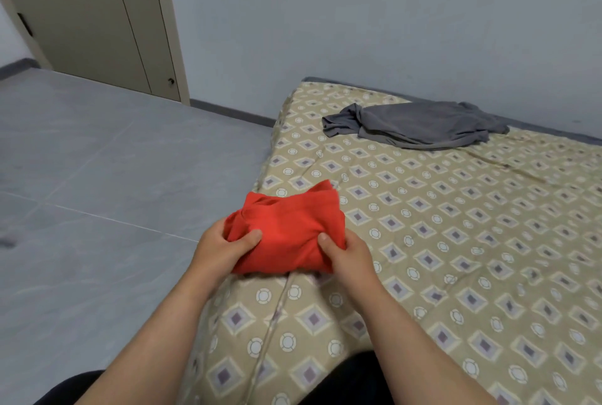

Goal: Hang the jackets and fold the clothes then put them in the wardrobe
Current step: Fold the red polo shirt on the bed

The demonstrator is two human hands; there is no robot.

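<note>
"Red cloth, then. What shape is it in?"

"The red garment (pixel 286 228) is a bright orange-red, folded into a thick, rough bundle, wider than it is deep. Soft creases run across the top layer. A rounded, seamed edge like a neckline shows near its far left side, and one corner sticks up at the back."

"Where is it?"

"At the near left corner of the bed (pixel 456 241), right by the mattress edge. Its near side is raised in the hands. I cannot tell whether the far side rests on the cover."

"And the hands?"

"The left hand (pixel 221 250) grips the bundle's left end, with the thumb (pixel 249 238) pressed on top and the fingers curled out of sight beneath. The right hand (pixel 350 256) grips the right end the same way, thumb on top and fingers tucked under the cloth. Both forearms are bare."

"Other laundry?"

"A grey garment (pixel 420 123) lies crumpled and unfolded near the far edge of the bed, well apart from the red one and close to the pale wall (pixel 358 13)."

"And the bed cover?"

"Beige and quilted, printed with rows of diamonds and small circles."

"The room?"

"A grey tiled floor (pixel 97 176) lies to the left, with a beige door (pixel 97 20) in the far left corner."
</note>
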